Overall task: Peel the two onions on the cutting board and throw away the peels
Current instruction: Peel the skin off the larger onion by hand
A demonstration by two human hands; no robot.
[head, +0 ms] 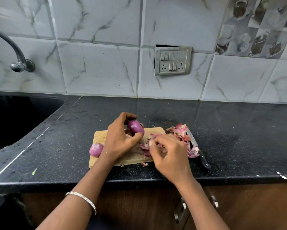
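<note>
My left hand grips a glossy purple onion between thumb and fingers, just above the wooden cutting board. A second, paler peeled onion lies at the board's left edge. My right hand hovers over the board's right part, its curled fingertips pinching at loose pink peels. More peels are heaped off the board's right end.
A black-handled knife lies on the black counter right of the board, partly under peels. A dark sink and tap are at left. A switch panel sits on the tiled wall. Cabinet handles show below the counter edge.
</note>
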